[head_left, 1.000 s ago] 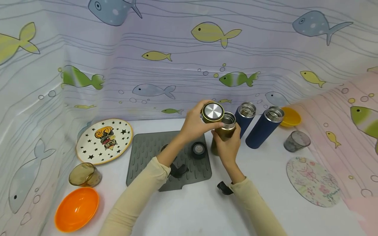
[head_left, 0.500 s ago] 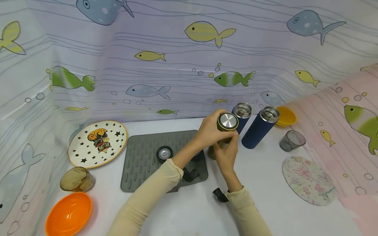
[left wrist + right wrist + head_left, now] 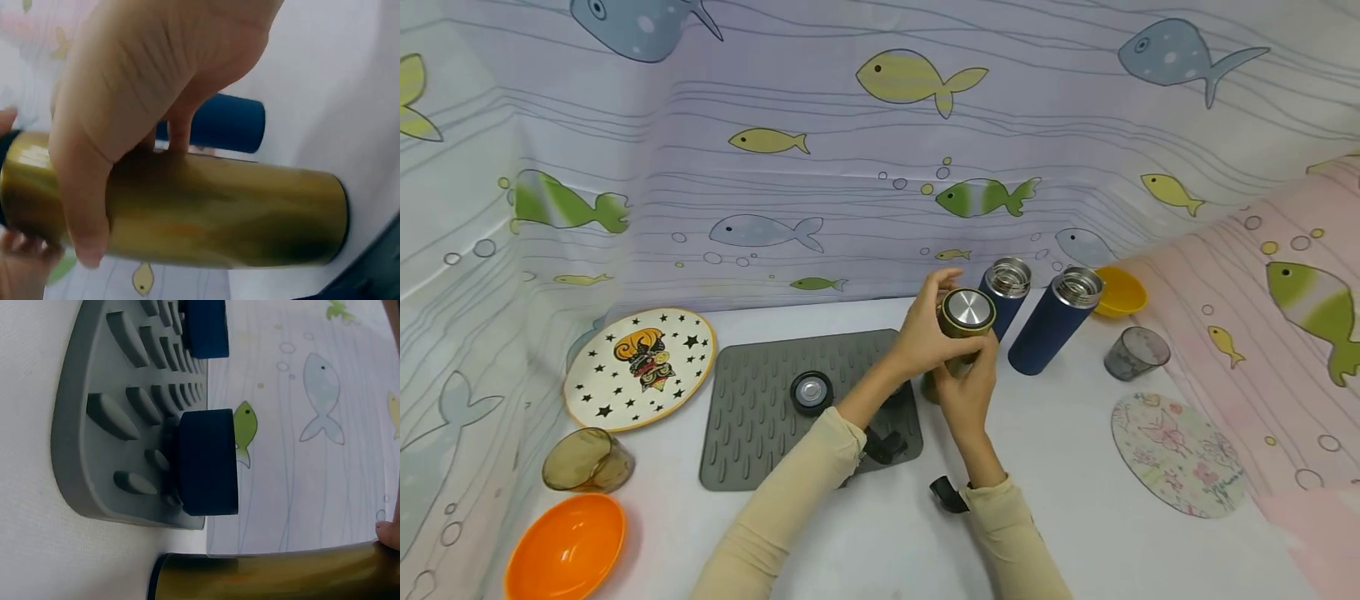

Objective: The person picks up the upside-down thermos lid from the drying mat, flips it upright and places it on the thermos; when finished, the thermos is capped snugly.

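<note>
Staged tabletop set, kitchen-style, not a real room: fish-print curtain (image 3: 820, 167) wraps the white worktop (image 3: 1075, 533) from 9 through 3 o'clock. Props are dishware: grey draining mat (image 3: 760, 417), star plate (image 3: 640, 367), orange bowl (image 3: 565, 550), tumblers, flasks.

Both arms in cream sleeves reach forward and meet above the table. The left hand (image 3: 928, 333) curls its fingers and thumb in a grip from the left, index finger raised. The right hand (image 3: 966, 392) wraps its fingers in a grip just below, wrist bent upward
</note>
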{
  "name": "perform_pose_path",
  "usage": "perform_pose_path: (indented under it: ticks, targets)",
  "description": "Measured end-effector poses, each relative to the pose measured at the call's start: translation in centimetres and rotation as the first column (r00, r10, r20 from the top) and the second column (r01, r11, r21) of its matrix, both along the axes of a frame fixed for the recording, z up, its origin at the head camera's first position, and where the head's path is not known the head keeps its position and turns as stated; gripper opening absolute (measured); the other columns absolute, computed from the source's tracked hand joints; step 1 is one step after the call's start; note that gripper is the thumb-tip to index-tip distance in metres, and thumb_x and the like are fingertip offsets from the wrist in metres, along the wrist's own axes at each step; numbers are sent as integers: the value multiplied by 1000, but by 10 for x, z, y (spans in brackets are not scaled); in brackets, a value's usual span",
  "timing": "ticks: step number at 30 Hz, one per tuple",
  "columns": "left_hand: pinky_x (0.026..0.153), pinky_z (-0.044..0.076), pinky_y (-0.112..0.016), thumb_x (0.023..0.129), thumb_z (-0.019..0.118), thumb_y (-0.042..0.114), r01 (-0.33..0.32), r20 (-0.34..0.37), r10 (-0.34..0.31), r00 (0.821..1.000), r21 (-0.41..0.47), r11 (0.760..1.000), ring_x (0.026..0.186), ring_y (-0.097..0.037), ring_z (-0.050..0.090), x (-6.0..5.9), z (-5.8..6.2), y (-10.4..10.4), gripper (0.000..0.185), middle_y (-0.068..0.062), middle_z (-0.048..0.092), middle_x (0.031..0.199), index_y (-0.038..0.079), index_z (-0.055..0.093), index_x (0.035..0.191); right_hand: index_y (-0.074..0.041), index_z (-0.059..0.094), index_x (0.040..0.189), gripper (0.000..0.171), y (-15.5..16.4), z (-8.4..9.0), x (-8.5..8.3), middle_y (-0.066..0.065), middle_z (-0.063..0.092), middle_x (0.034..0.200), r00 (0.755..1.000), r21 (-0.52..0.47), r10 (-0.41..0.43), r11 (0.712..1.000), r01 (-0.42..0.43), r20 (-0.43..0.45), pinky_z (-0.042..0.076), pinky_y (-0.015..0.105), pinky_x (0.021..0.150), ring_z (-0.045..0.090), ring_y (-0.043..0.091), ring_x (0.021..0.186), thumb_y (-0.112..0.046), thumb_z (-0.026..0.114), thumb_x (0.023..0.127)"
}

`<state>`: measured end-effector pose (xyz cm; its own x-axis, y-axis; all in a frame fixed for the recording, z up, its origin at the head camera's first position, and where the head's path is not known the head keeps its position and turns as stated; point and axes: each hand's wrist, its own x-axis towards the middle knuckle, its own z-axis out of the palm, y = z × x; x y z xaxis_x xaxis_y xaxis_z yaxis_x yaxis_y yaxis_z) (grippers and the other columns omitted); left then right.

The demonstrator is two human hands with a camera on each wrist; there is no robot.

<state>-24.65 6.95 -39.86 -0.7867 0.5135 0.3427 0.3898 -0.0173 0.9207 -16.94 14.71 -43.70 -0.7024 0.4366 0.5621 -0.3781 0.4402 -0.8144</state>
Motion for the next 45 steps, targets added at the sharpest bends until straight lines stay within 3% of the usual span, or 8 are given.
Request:
perform_pose_path:
  ticks: [4,8,18,27,31,36,40,45]
  targets:
    - [109,41,-48,78,68,17,80,42,-81,996,17,997,134,-32,42,1,1,-3,92,-18,31,154,11,18,155,12,41,136,67,-2,-1,0,31,55,122,1000,18,4,1000,-3,-17,42,42,88,55,35,104,9,74,78]
    - [105,45,-41,78,79,25,-33,-38,29,999,-116,993,129,-27,48,3,2,-1,89,-13,41,148,9,29,149,10,40,137,68,1,-11,-4,30,54,127,1000,23,8,1000,-8,-22,43,44,90,55,37,108,14,70,76]
    - [103,47,-41,78,79,27,-45,-53,38,998,-133,990,124,-27,51,3,-3,-2,78,-15,46,139,7,40,143,-1,39,144,76,13,-43,-13,20,55,133,1000,26,-21,999,21,6,44,46,92,56,30,113,-1,78,79]
    - [99,49,-37,78,75,27,-10,39,14,999,-106,994,119,-27,54,4,-4,1,79,-16,47,138,6,36,144,-2,38,145,74,11,-44,-12,21,53,136,1000,40,-12,999,12,15,44,50,97,55,33,119,-4,74,81]
    - [103,46,-44,77,70,12,86,110,-86,990,2,996,122,-32,52,1,-5,-1,79,-18,44,142,5,33,146,0,37,146,76,11,-42,-12,22,52,137,1000,44,-12,999,11,26,44,53,98,54,34,121,-7,77,81]
    - [101,48,-38,78,78,25,-26,3,27,1000,-130,991,120,-24,53,2,-3,-2,79,-13,48,137,9,37,144,0,38,145,73,12,-41,-13,21,53,136,1000,43,-12,999,11,26,45,50,97,55,32,118,-3,74,81]
    - [106,42,-50,79,68,24,15,19,-12,1000,-133,991,128,-31,47,3,1,-4,83,-16,39,148,9,30,151,-2,37,146,75,13,-41,-13,20,54,132,1000,32,9,999,-10,27,44,44,91,55,28,110,-5,75,82]
    - [103,46,-45,77,79,41,-140,-119,114,986,-239,961,125,-27,50,4,5,-2,91,-11,45,144,10,35,149,-3,34,148,76,14,-40,-14,21,51,138,999,57,24,998,-25,22,45,51,97,55,33,119,-3,72,83]
